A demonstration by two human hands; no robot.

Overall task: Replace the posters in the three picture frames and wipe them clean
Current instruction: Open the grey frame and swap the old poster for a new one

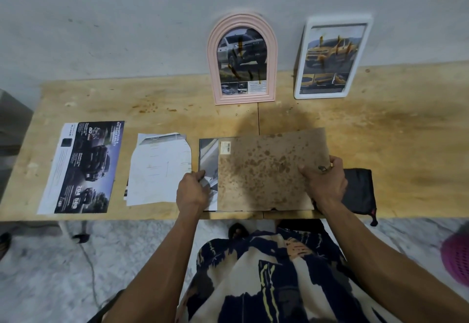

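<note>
At the near edge of the worktop (380, 124), a little right of its middle, lies the third picture frame, face down, and most of it is hidden: a stained brown backing board (266, 170) covers it, so only a dark sliver along the near edge can be seen, and I do not point at it. The right hand (323, 178) curls its fingers over the board's right edge and grips it, the board's right side tilted up. The left hand (193, 190) has its fingers bent onto a grey poster (208, 155) that shows past the board's left side; whether it pinches the sheet or only presses it is hard to tell, since the fingertips are tucked out of sight. A black cloth (360, 190) lies just right of the right hand, partly hidden behind the wrist, one corner hanging over the near edge.

Left of the left hand lies a white arch-cut sheet (158, 167), print too faint to read. Further left, near the left edge, lies a dark truck poster (83, 167).

At the far edge, leaning on the wall, stand a pink arched frame (242, 61) and, to its right, a white frame (332, 58), both holding truck pictures streaked with brown smears.
</note>
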